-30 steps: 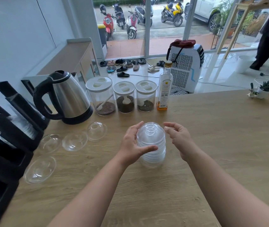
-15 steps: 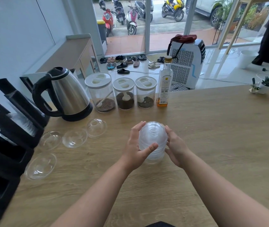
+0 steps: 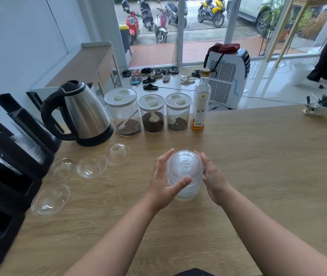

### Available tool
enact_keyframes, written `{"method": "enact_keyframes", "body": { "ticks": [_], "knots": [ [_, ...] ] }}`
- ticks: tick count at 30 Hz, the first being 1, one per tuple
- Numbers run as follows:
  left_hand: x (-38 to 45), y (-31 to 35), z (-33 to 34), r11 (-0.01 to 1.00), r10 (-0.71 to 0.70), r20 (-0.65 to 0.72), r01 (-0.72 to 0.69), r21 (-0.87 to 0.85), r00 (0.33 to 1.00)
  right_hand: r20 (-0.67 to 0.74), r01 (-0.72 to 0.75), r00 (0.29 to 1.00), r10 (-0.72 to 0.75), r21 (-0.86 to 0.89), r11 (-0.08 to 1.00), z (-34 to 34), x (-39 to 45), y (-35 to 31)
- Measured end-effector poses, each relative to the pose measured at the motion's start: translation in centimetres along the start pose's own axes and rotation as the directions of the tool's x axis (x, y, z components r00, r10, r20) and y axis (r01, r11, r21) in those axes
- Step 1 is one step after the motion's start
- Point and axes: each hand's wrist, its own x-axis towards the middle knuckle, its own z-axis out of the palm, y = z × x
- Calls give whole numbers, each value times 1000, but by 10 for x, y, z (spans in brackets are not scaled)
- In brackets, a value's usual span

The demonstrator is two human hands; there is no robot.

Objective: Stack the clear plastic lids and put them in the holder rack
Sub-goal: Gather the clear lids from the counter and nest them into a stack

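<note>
A stack of clear dome lids (image 3: 185,172) stands on the wooden counter (image 3: 258,166) in the middle. My left hand (image 3: 164,182) grips its left side, thumb across the front. My right hand (image 3: 213,176) presses against its right side with the fingers curved along the dome. Several loose clear lids lie to the left: one (image 3: 118,154) near the kettle, one (image 3: 91,167) beside it, one (image 3: 62,168) by the rack and one (image 3: 50,199) nearer me. The black holder rack (image 3: 5,176) stands at the left edge with clear lids in a slot.
A steel kettle (image 3: 83,116), three lidded jars (image 3: 150,114) and an oil bottle (image 3: 200,102) line the counter's far side. Small potted plants (image 3: 325,103) sit at the far right. A person stands beyond the counter at the upper right.
My right hand has come in from above the stack and now lies against its right side. The stack looks pressed lower and more compact. The left hand keeps its hold.
</note>
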Motion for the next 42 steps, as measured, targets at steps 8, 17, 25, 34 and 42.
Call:
{"method": "enact_keyframes", "body": {
  "ticks": [8, 17, 25, 34, 42],
  "knots": [
    [1, 0, -10, 999, -12, -16, 11, -43, 1000, -70, 101, 992, -106, -70, 992, -4, -3, -13],
    [-5, -22, -98, 997, -27, -369, 51, 56, 929, 32, 357, 911, -411, -560, 748, 24, 31, -106],
    [-38, -68, -176, 611, -243, -313, 395, 686, 918, 313, 335, 942, -121, -884, 325, 159, 82, -83],
    [-34, -82, -183, 364, -430, -97, 271, 891, 898, 261, 254, 963, 70, -962, 97, 218, 135, -45],
    [-50, -90, -189, 578, -142, -171, 222, 786, 975, 260, 270, 961, -94, -957, 109, 220, 148, -16]
  ]
}}
